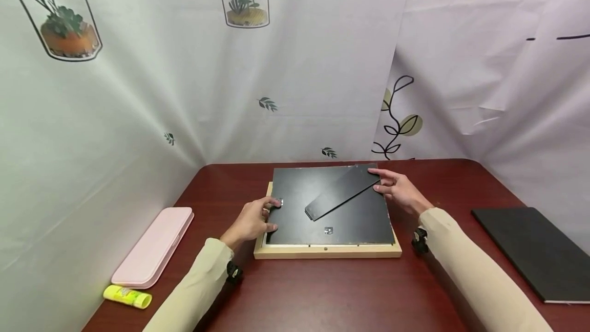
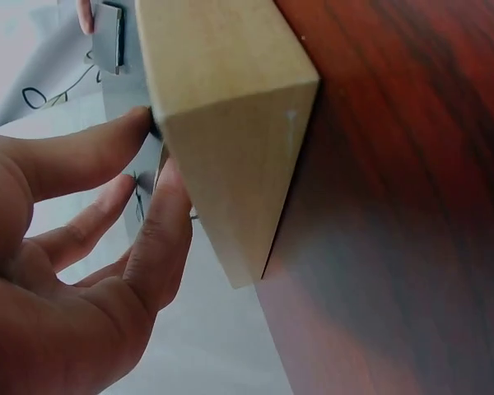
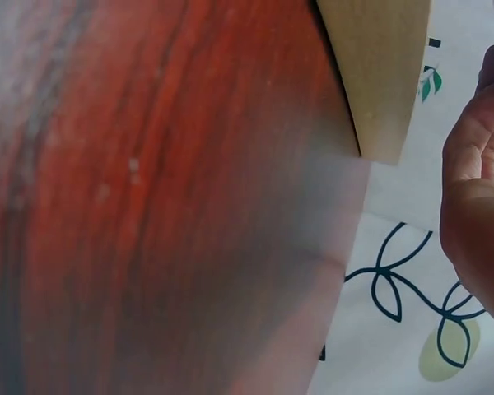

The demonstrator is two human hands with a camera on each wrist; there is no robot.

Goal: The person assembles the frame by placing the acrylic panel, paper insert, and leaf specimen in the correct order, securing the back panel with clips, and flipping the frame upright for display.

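Note:
A light wooden picture frame lies face down on the table, its corner large in the left wrist view. Over it is a black backing board with a folding stand leg and small metal hangers. The board's far edge shows higher than the frame's far side. My left hand pinches the board's left edge between thumb and fingers. At the far right edge, my right hand holds the board with thumb and fingers apart. The right wrist view shows only part of that hand.
On the left of the dark red table lie a pink case and a yellow glue stick. A black flat book or folder lies at the right. White printed cloth hangs behind the table and along its sides.

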